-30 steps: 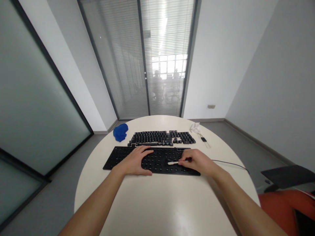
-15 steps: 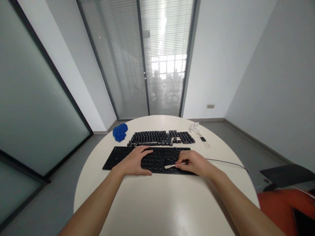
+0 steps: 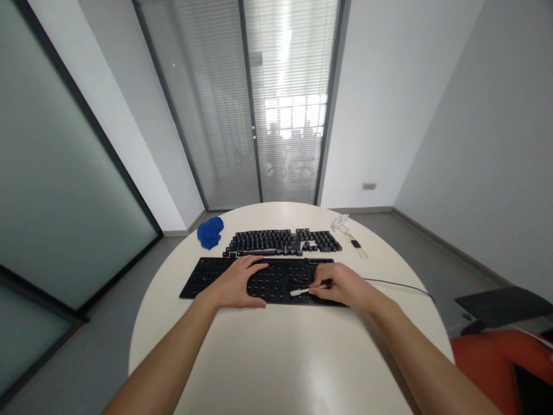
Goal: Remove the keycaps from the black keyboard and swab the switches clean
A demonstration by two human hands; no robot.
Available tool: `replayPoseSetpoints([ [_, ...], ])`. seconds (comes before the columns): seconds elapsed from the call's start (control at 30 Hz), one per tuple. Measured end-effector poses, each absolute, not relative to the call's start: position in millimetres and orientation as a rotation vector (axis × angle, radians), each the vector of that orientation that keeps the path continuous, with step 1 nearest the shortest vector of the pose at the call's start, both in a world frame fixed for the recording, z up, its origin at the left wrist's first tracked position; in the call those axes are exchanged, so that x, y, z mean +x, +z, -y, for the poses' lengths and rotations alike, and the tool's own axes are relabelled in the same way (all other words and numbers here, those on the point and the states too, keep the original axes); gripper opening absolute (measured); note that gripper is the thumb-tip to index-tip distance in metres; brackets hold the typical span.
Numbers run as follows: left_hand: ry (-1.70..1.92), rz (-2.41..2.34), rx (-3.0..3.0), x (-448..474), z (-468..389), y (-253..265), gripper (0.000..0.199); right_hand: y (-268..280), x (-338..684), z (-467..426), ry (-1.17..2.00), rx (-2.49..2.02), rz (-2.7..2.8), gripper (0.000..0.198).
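Observation:
A black keyboard base [image 3: 276, 282] with its keycaps off lies across the table in front of me. Spread over its left half, my left hand [image 3: 235, 284] rests with fingers stretched out toward the far edge and the thumb along the near edge. My right hand [image 3: 339, 285] is closed in a pinch over the right part of the base. Between its fingertips is a white cotton swab [image 3: 299, 292], its thick tip pointing left against the base. Just behind the base, the loose black keycaps [image 3: 263, 239] are laid out in keyboard order.
A blue cloth-like lump [image 3: 210, 233] sits at the far left of the round white table [image 3: 259, 357]. At the far right are a crumpled white tissue [image 3: 340, 223] and a wire keycap puller [image 3: 355, 244]. A cable [image 3: 401, 283] runs off rightward, near a red chair [image 3: 484, 369].
The swab tip has shifted very slightly to the right with my right hand. My left hand stays in place on the keyboard base.

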State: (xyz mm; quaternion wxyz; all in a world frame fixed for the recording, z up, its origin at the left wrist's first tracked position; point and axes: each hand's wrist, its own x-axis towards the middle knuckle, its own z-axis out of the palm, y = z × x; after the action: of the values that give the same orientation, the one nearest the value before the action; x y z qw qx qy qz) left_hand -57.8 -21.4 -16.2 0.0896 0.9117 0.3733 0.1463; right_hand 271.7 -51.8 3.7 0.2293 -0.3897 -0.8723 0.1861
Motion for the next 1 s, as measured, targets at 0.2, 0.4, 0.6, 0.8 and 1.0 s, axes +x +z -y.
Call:
replayPoseSetpoints([
  [0.2,0.444,-1.105,2.698,-59,20,-19,0.097,5,275,51,0.523,-1.085,2.385,0.017],
  [0.4,0.439,-1.103,2.692,-59,20,-19,0.096,4,279,50,0.551,-1.108,2.356,0.015],
  [0.6,0.429,-1.108,2.711,-60,20,-20,0.097,3,283,51,0.588,-1.151,2.325,0.014],
  [0.8,0.432,-1.113,2.692,-61,18,-22,0.097,1,289,49,0.632,-1.176,2.298,0.014],
  [1.0,0.438,-1.103,2.697,-62,18,-23,0.096,-4,294,46,0.692,-1.222,2.277,0.014],
])
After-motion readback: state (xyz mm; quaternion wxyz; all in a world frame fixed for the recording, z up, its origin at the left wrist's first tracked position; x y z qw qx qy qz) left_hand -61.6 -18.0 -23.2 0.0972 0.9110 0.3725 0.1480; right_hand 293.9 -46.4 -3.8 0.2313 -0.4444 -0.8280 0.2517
